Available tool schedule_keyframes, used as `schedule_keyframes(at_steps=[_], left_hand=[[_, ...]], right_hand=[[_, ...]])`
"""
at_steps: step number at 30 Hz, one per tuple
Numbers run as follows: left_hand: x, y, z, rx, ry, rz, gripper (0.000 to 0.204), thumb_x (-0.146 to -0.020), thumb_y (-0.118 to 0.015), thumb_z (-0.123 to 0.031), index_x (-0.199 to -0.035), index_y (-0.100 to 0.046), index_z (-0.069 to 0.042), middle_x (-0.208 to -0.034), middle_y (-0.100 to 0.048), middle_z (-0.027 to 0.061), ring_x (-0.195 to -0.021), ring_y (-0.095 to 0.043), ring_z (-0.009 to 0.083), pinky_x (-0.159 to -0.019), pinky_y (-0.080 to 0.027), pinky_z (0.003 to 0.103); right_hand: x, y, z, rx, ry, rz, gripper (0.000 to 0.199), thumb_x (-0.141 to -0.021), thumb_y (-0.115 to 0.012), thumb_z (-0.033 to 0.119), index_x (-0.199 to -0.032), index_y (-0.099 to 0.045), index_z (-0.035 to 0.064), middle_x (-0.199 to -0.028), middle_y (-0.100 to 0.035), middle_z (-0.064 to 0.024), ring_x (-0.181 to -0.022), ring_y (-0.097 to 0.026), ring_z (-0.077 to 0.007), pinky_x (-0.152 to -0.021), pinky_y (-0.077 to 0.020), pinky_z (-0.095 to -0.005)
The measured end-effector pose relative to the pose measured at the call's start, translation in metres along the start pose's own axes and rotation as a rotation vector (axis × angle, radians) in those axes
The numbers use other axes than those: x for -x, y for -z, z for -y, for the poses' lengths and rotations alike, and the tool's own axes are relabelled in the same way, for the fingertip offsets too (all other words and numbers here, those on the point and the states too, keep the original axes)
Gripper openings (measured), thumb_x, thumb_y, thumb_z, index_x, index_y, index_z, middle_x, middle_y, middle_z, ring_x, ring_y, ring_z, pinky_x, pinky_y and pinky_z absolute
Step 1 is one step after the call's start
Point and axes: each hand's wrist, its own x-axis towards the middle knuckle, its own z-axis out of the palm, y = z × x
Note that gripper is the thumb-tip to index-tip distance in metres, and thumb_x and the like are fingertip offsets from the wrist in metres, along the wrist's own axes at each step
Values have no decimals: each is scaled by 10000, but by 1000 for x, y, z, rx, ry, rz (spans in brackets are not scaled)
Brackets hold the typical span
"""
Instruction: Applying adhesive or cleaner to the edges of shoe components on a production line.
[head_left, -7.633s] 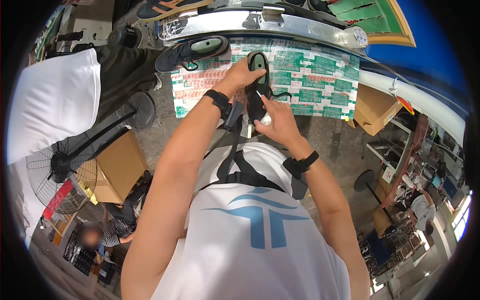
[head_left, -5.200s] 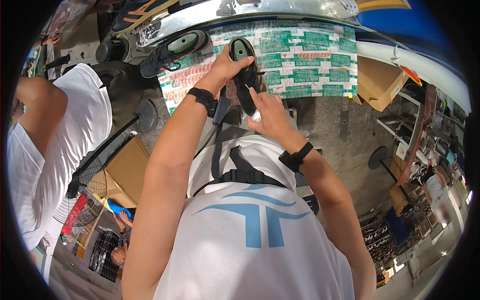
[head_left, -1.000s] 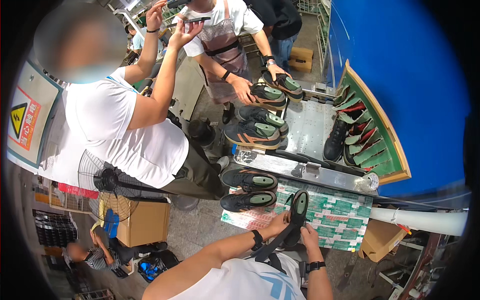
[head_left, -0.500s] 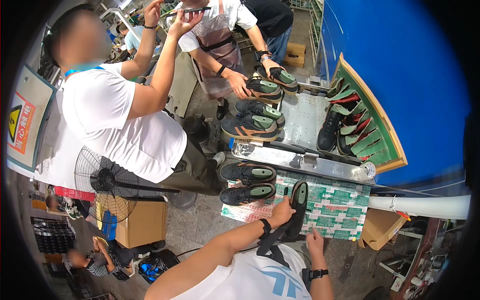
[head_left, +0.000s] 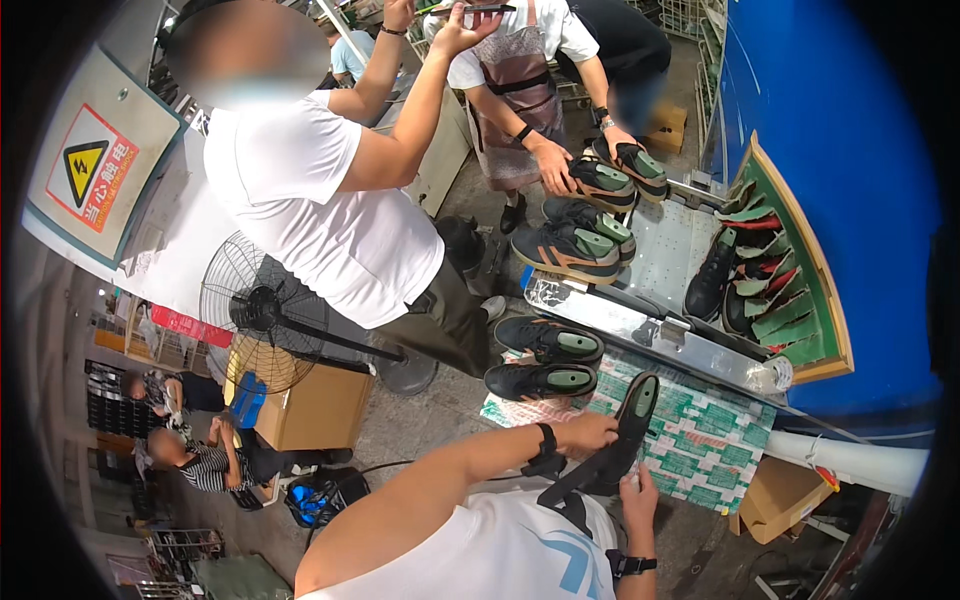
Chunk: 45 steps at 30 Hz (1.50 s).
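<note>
A black shoe (head_left: 640, 408) with a green insert in its opening stands between my hands, its toe end pointing down toward me. My left hand (head_left: 588, 432) is closed against the shoe's left side, fingertips curled. My right hand (head_left: 638, 492) is closed beside the toe end, its fingertips pinched together; what is in them is too small to make out. Several more shoes lie nearby: a pair, with one black shoe (head_left: 542, 381) closest, is left of my work, over a green-and-white patterned sheet (head_left: 705, 455).
Ahead, a metal conveyor (head_left: 665, 240) leads into a blue machine (head_left: 800, 120) with a green flap curtain (head_left: 775, 305). Black shoes stand on it. A person in an apron (head_left: 520, 90) handles two shoes. Left stand a person in white (head_left: 310, 210) and a fan (head_left: 262, 308).
The view has swung, so the scene sits further right. My right hand has come closer to the shoe's toe. My left hand stays by the shoe's side, fingers more curled.
</note>
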Motion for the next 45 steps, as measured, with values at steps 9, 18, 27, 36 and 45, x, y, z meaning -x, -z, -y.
schedule_keyframes(at_steps=[9,18,27,36,45], left_hand=[[3,91,-2,24,125,-87,201,-867,-688,-113,-1008,-704,29,-1025,-755,240,-937,-757,316,-829,-594,462],[-92,3,20,493,407,-81,812,-960,-809,-435,-1488,-540,121,-1017,-734,191,-917,-697,205,-787,-551,371],[-82,25,6,654,416,58,901,-958,-836,-418,-1571,-439,110,-823,-704,80,-705,-648,134,-633,-518,296],[-93,31,12,555,475,80,1074,-909,-841,-573,-1610,-389,104,-855,-736,104,-735,-702,168,-651,-568,345],[-96,32,-2,518,481,84,963,-889,-852,-595,-1526,-542,58,-906,-758,107,-857,-730,207,-826,-577,450]], right_hand=[[-21,-21,47,303,394,-33,790,-870,-826,300,-1539,-523,9,-1294,-700,-231,-1204,-668,-426,-1031,-527,-487],[-27,-35,47,588,496,46,906,-786,-829,288,-1546,-481,-59,-1175,-640,-178,-1125,-622,-377,-1041,-443,-480],[-37,-32,39,699,571,-34,921,-773,-860,262,-1552,-480,-48,-1207,-636,-178,-1127,-610,-364,-1007,-459,-498],[-48,-38,42,843,623,24,931,-738,-899,315,-1508,-528,-53,-1075,-592,-121,-1048,-598,-312,-995,-451,-438],[-48,-32,39,799,571,-68,882,-755,-855,299,-1497,-540,-59,-1081,-614,-126,-1042,-613,-307,-973,-456,-449]])
